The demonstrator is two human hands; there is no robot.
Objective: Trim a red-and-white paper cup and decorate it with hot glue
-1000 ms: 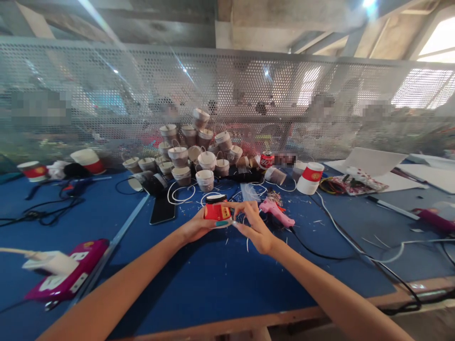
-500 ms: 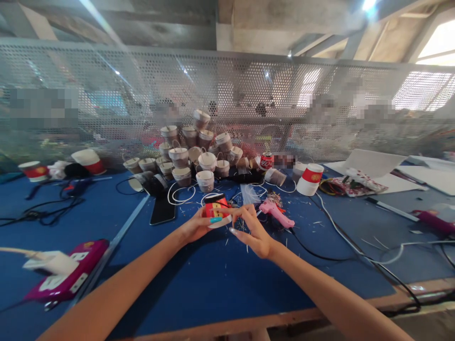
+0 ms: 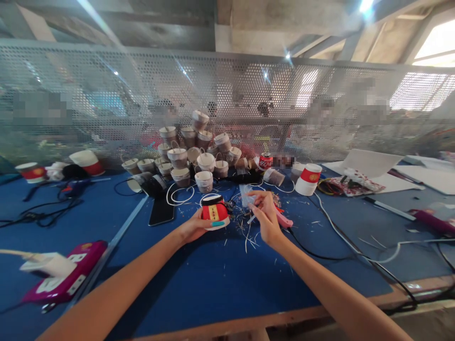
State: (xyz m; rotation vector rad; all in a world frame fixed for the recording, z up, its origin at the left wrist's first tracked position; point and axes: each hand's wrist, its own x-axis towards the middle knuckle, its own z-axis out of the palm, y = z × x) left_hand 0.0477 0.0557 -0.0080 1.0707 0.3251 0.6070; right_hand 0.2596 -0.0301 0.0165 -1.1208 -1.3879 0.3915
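Observation:
My left hand [image 3: 196,226] is closed around a small paper cup [image 3: 214,212] with a red wrap, a yellow label, a white lower edge and a dark band at its top. The cup tilts just above the blue table [image 3: 213,284]. To its right, my right hand [image 3: 266,214] has its thumb and fingers drawn together in a pinch. Whatever they hold is too small to make out; a short pale piece shows just below them. Behind this hand lies a pink glue gun [image 3: 285,220], partly hidden. Clear plastic strips [image 3: 246,195] lie beside the fingertips.
Small bucket-like cups [image 3: 180,157] with wire handles are piled at the back. A phone [image 3: 161,210], a red soda can [image 3: 265,161], a red-and-white cup [image 3: 309,180] and a purple power strip [image 3: 71,274] stand around. White cables [image 3: 330,218] cross the right side.
My right hand has moved away from the cup, right and slightly up, to the glue gun and plastic strips, its fingers closing. My left hand keeps the cup, whose label now shows more fully.

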